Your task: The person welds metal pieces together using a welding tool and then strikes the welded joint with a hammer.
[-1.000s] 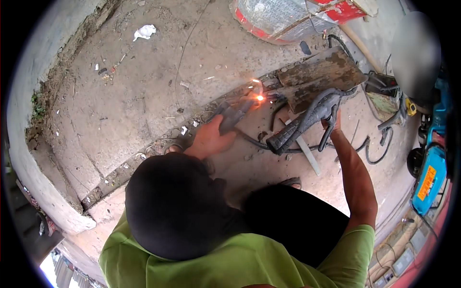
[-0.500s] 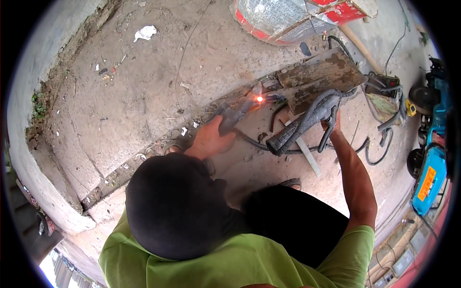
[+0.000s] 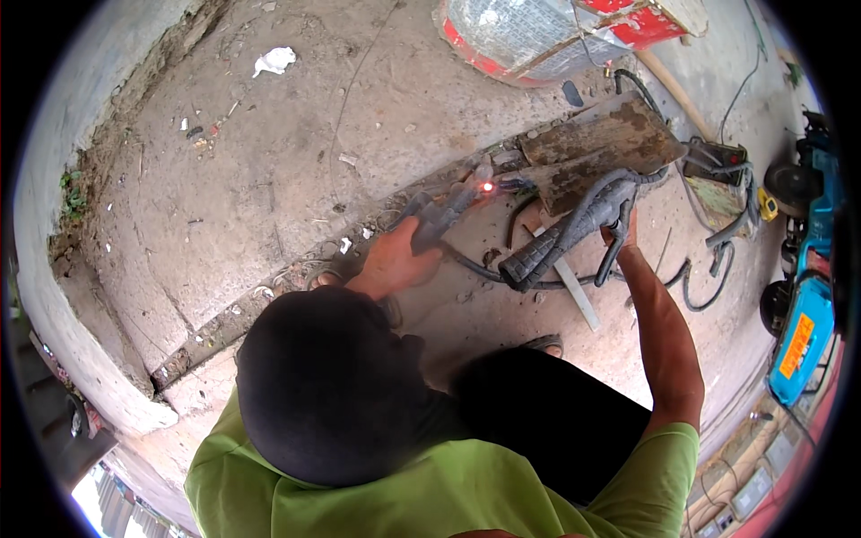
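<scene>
My left hand (image 3: 395, 260) is closed on a grey, dark-streaked angular piece (image 3: 439, 215), which points up and right. Beyond its far end a small red-orange glow (image 3: 487, 187) shows beside a dark tip. On the right, my right hand (image 3: 619, 233) is wrapped round a black lever-handled tool (image 3: 578, 220), a thick, tape-bound body with a flared lower end. Its fingers are partly hidden. A rusty metal plate (image 3: 619, 134) lies behind that tool. A dark rounded shape (image 3: 327, 386), which I cannot make out, covers my left forearm.
A large battered white-and-red drum (image 3: 529, 40) stands at the far side. Black cable (image 3: 695, 300) loops over the ground, near a pale flat bar (image 3: 578, 296). At right are a dirty box-like unit (image 3: 717, 202) and a blue wheeled machine (image 3: 803, 332). A low concrete ledge (image 3: 49, 269) borders the left.
The glow is smaller and dimmer than before. Both hands and what they hold stay in nearly the same places.
</scene>
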A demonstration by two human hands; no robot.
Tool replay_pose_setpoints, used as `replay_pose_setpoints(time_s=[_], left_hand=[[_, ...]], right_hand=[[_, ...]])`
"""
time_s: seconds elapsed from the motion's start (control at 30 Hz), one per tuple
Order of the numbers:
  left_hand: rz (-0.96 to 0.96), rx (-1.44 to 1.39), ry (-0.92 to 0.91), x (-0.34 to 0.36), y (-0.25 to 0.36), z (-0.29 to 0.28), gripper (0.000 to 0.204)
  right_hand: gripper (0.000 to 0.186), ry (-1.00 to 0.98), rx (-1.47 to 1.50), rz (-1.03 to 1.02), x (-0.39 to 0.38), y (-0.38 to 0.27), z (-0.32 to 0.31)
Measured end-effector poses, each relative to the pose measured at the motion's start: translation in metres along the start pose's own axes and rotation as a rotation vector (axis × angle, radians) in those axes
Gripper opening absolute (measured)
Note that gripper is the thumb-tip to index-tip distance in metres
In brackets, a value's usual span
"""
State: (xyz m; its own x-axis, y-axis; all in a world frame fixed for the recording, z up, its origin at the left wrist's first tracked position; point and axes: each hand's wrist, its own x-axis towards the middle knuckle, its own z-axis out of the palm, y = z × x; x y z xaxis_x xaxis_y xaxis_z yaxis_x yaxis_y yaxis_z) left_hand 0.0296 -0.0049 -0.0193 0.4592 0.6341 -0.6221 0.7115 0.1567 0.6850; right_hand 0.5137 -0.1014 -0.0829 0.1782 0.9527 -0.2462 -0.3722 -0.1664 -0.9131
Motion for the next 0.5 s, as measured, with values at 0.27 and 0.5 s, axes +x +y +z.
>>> replay_pose_setpoints(time_s=[0.27, 0.5], left_hand=[[0.045, 0.009, 0.042, 0.001, -0.005, 0.005, 0.053], [0.021, 0.01, 0.014, 0.003, -0.003, 0.003, 0.057]], right_hand=[[0.03, -0.078, 0.412, 0.052, 0.002, 0.0, 0.009], [0.033, 0.092, -0.243, 0.005, -0.001, 0.014, -0.017]])
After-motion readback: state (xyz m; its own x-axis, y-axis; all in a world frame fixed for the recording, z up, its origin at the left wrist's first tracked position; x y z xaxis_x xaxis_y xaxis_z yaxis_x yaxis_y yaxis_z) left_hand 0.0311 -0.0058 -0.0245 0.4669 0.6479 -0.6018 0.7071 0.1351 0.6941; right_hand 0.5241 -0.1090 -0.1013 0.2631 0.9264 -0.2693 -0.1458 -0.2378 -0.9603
